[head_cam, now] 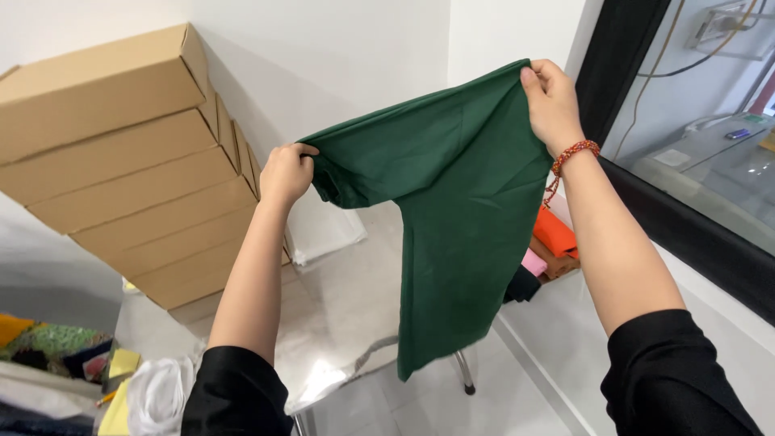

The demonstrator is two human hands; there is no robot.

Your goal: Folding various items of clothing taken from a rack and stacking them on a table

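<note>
A dark green cloth (452,202) hangs in the air in front of me, held up by both hands. My left hand (284,172) grips its left upper corner, bunched in the fist. My right hand (550,101) pinches the right upper corner higher up; a red beaded bracelet (575,153) circles that wrist. The cloth drapes down over the shiny metal table (347,299), its lower end hanging past the table's edge. Both my arms wear black sleeves.
A leaning stack of flat cardboard boxes (137,161) fills the left against the white wall. Folded orange, pink and black fabrics (549,250) lie behind the cloth. Coloured cloths and yellow pieces (73,363) sit at lower left. A dark-framed window (694,161) runs along the right.
</note>
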